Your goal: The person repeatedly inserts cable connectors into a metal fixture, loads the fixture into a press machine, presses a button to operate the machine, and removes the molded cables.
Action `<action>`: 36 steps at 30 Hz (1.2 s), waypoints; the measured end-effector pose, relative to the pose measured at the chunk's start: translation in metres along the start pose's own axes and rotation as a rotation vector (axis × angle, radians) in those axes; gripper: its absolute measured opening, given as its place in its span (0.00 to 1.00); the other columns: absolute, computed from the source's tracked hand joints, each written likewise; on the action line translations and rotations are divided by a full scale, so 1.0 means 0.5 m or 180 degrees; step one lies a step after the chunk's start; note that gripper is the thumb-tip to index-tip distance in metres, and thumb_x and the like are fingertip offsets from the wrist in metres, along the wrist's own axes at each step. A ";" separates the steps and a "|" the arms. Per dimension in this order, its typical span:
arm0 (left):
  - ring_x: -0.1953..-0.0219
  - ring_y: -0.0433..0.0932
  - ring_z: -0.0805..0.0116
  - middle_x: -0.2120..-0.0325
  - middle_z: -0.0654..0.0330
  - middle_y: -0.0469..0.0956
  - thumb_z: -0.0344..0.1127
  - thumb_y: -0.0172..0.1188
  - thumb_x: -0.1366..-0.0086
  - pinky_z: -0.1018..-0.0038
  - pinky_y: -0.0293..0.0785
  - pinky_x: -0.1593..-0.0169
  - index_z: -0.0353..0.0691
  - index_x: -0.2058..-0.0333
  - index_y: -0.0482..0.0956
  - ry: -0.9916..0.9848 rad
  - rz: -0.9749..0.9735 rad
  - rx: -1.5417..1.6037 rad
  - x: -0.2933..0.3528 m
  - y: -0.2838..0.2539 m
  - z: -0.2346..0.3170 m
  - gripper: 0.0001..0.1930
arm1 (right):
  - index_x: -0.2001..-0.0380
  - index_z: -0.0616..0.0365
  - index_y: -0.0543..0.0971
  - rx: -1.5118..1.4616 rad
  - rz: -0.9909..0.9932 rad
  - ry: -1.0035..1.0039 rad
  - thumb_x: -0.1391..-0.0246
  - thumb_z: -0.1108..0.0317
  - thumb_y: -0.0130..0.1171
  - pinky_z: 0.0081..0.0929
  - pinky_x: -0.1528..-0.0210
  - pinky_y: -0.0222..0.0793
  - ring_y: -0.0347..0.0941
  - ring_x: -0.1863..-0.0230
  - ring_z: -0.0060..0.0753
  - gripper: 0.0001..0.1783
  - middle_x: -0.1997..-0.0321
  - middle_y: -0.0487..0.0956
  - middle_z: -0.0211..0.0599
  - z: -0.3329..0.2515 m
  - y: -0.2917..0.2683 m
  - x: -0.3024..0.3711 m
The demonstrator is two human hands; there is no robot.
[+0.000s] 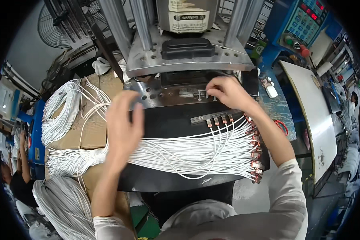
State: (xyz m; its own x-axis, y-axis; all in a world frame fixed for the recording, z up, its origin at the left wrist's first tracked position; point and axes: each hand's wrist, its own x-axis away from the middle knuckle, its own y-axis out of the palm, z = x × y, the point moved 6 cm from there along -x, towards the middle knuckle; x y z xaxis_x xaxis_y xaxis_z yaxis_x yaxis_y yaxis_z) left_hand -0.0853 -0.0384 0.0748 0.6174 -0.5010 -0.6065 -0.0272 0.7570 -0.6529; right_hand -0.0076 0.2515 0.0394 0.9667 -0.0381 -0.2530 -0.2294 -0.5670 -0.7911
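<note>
My right hand point(230, 92) is at the press's lower plate, thumb and fingers pinched together. Whatever they hold is too small to make out. Beside the fingertips is a small metal mould block point(187, 93) with pale T-shaped pieces standing at it. My left hand point(124, 122) hangs slightly blurred above the left part of the white cables point(180, 154), thumb apart from the fingers and nothing visible between them. On the black surface in front of the press lies a metal fixture strip point(200, 119); several cable ends with dark and orange-red connectors point(217, 122) sit along it.
The press point(188, 68) has a thick upper plate on steel columns. Coiled white cables point(62, 114) lie on cardboard point(90, 132) at left, with a grey cable bundle point(62, 204) nearer me. A blue control box point(296, 24) and a white board point(314, 120) stand at right.
</note>
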 end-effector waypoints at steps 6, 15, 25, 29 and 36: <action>0.50 0.75 0.55 0.57 0.59 0.79 0.29 0.64 0.42 0.61 0.67 0.46 0.38 0.65 0.82 0.0496 -0.0668 -0.0017 0.117 0.044 0.118 0.06 | 0.63 0.63 0.81 -0.0273 -0.0726 0.0417 0.46 0.71 0.64 0.34 0.64 0.73 0.78 0.69 0.38 0.09 0.60 0.80 0.44 0.004 -0.085 0.112; 0.58 0.75 0.52 0.62 0.49 0.77 0.46 0.64 0.38 0.60 0.73 0.53 0.32 0.60 0.78 0.0834 -0.1485 0.0256 0.112 0.245 0.304 0.20 | 0.54 0.64 0.78 0.0224 -0.1157 0.0576 0.38 0.72 0.55 0.30 0.51 0.70 0.75 0.55 0.28 0.11 0.55 0.79 0.40 0.014 -0.021 0.160; 0.69 0.78 0.56 0.78 0.53 0.77 0.36 0.60 0.38 0.63 0.76 0.62 0.36 0.76 0.77 0.0955 -0.0554 -0.0113 -0.020 0.307 0.196 0.11 | 0.50 0.61 0.78 -0.0939 0.0472 0.0996 0.37 0.69 0.54 0.31 0.48 0.69 0.73 0.53 0.27 0.14 0.57 0.80 0.34 0.125 -0.015 -0.070; 0.75 0.79 0.52 0.80 0.50 0.79 0.31 0.57 0.40 0.61 0.78 0.65 0.35 0.78 0.78 0.0987 -0.0140 -0.0210 -0.112 0.344 0.119 0.09 | 0.51 0.55 0.78 0.0901 0.1270 -0.0094 0.41 0.62 0.58 0.33 0.48 0.71 0.75 0.52 0.34 0.17 0.54 0.80 0.36 0.253 -0.029 -0.132; 0.80 0.79 0.50 0.84 0.51 0.78 0.40 0.55 0.39 0.60 0.79 0.67 0.37 0.76 0.82 0.0444 -0.0939 -0.0555 -0.136 0.359 0.052 0.14 | 0.53 0.52 0.79 0.2261 0.1248 -0.1009 0.48 0.55 0.62 0.32 0.51 0.73 0.76 0.52 0.35 0.21 0.54 0.81 0.36 0.244 -0.025 -0.145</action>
State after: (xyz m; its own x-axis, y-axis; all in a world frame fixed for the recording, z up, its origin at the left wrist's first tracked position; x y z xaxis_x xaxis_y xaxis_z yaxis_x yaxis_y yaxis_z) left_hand -0.1114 0.1426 0.0106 0.5058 -0.7485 -0.4290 -0.0051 0.4947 -0.8691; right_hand -0.0887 0.3616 -0.0002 0.7503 0.1678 -0.6395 -0.6577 0.0906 -0.7478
